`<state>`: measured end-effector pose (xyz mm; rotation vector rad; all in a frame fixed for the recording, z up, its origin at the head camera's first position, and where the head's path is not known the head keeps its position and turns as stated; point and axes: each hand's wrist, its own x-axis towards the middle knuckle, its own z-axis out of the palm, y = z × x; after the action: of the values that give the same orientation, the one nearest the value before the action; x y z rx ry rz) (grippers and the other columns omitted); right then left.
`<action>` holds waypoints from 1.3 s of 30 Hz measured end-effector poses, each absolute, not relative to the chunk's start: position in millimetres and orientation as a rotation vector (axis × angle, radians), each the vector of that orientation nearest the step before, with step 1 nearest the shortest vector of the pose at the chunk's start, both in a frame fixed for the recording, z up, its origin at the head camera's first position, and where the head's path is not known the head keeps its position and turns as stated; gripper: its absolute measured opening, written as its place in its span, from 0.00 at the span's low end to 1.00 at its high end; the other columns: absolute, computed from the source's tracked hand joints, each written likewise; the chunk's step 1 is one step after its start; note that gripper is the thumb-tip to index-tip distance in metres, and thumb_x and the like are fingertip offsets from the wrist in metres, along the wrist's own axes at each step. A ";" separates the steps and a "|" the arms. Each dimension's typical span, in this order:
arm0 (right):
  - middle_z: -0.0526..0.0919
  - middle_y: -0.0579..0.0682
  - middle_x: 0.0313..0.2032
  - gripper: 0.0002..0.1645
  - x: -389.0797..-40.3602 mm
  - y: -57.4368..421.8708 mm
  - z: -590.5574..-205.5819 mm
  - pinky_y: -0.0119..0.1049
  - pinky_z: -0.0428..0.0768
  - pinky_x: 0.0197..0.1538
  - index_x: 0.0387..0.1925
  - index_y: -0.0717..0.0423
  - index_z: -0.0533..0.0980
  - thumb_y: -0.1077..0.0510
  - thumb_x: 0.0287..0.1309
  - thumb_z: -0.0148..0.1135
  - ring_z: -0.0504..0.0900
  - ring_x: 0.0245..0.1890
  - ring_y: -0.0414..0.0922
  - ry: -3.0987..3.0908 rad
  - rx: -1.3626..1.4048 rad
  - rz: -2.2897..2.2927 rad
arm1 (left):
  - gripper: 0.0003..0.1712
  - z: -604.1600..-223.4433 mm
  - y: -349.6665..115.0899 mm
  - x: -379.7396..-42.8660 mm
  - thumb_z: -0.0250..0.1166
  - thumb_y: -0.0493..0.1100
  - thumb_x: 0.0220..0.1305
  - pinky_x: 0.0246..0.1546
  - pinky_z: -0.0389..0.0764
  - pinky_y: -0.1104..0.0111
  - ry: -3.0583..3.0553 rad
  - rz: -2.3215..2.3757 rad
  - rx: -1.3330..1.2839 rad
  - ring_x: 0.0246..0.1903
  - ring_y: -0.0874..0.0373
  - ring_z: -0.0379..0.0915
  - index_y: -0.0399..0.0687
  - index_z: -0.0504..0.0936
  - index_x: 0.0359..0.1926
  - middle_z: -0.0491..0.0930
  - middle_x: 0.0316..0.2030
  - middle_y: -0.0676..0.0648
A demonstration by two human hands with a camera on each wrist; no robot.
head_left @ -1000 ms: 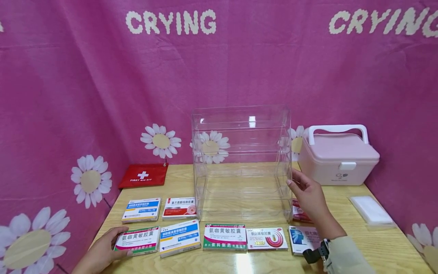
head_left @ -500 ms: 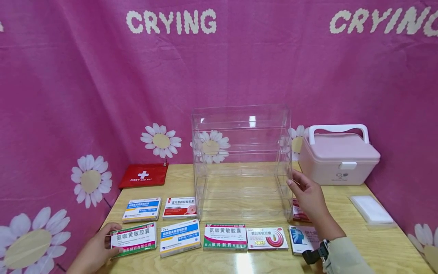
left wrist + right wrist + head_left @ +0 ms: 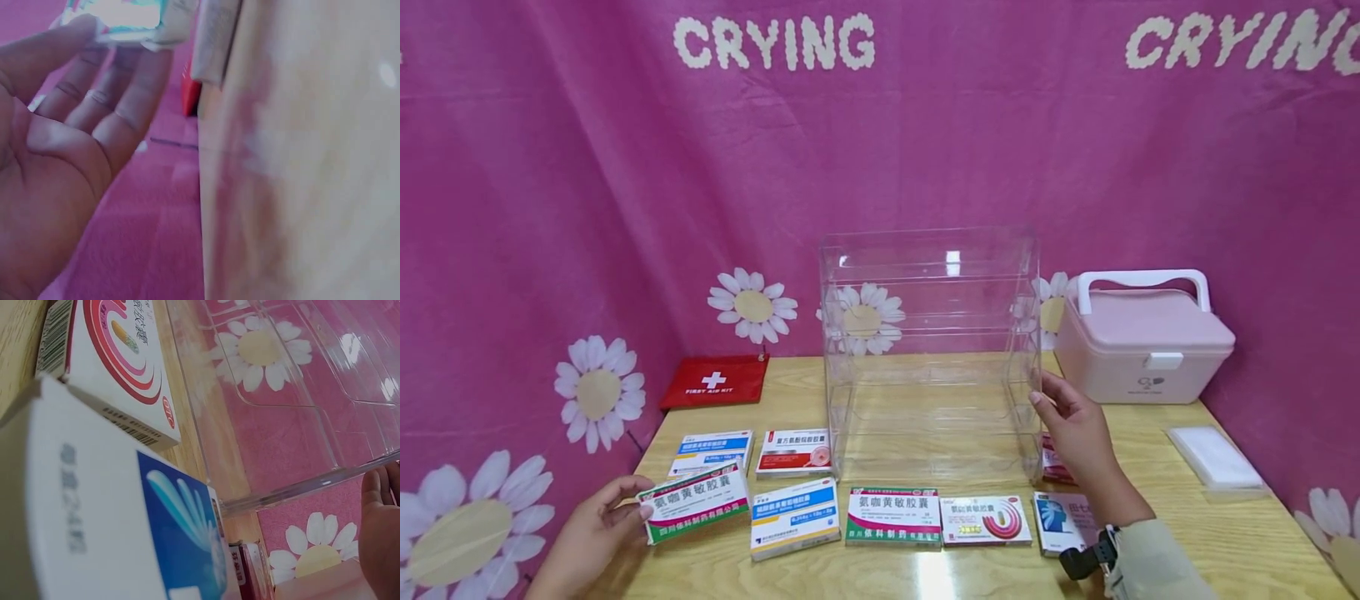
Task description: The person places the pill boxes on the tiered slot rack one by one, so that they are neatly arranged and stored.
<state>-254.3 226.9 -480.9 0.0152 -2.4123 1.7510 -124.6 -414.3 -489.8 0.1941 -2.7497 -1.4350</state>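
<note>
My left hand [image 3: 598,529] pinches a green-and-white medicine box [image 3: 696,504] by its left end, thumb in front. The box is raised and tilted, partly covering a blue-and-white medicine box [image 3: 711,450] behind it. In the left wrist view the held box [image 3: 125,15] shows at the top, glared and cut off, between thumb and fingers. My right hand [image 3: 1078,425] holds the right side edge of a clear plastic tiered rack [image 3: 932,408], which stands upright mid-table. The right wrist view catches only part of those fingers [image 3: 373,487] at the rack's edge.
In front of the rack lie more medicine boxes: blue-and-white [image 3: 795,518], green [image 3: 892,518], red-arc [image 3: 987,522] and blue-picture [image 3: 1063,523]. A red-and-white box [image 3: 793,454] sits left. Behind are a red first aid pouch [image 3: 715,382], pink case [image 3: 1146,358] and white pack [image 3: 1215,458].
My left hand has drawn the green-and-white box slightly left, then lifted and tilted it off the table. The right hand stays at the rack's edge.
</note>
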 end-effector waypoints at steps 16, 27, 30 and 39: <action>0.71 0.53 0.80 0.33 -255.0 224.0 -481.1 0.18 0.75 0.67 0.82 0.48 0.68 0.46 0.83 0.58 0.69 0.81 0.54 -2.393 -0.008 1.829 | 0.20 -423.0 -331.8 -190.6 0.58 0.21 0.76 0.47 0.92 0.72 -1.924 -2.000 -0.425 0.47 0.64 0.89 0.35 0.82 0.62 0.89 0.49 0.53; 0.69 0.52 0.82 0.34 -257.5 225.0 -481.0 0.43 0.72 0.77 0.83 0.46 0.67 0.45 0.83 0.58 0.67 0.82 0.55 -2.428 -0.027 1.816 | 0.25 -361.5 -233.1 -257.1 0.67 0.33 0.77 0.50 0.91 0.72 -2.051 -1.901 -0.235 0.49 0.62 0.87 0.37 0.78 0.71 0.86 0.52 0.57; 0.68 0.51 0.82 0.35 -255.8 229.1 -481.3 0.50 0.69 0.79 0.84 0.44 0.66 0.43 0.83 0.57 0.66 0.83 0.55 -2.459 -0.057 1.808 | 0.24 -353.0 -200.4 -272.0 0.67 0.30 0.76 0.50 0.92 0.71 -1.994 -1.929 -0.273 0.48 0.63 0.86 0.34 0.78 0.70 0.86 0.53 0.50; 0.69 0.52 0.82 0.35 -255.2 229.3 -481.6 0.48 0.71 0.78 0.83 0.46 0.66 0.44 0.83 0.57 0.67 0.83 0.56 -2.444 -0.020 1.803 | 0.20 -321.0 -137.2 -302.5 0.69 0.30 0.74 0.50 0.91 0.72 -1.936 -1.774 -0.287 0.51 0.52 0.87 0.38 0.84 0.65 0.87 0.57 0.35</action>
<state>-255.2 229.3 -481.6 -0.0200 -2.4437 1.8025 -302.5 -137.2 -321.0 -0.2871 -1.9360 -1.7743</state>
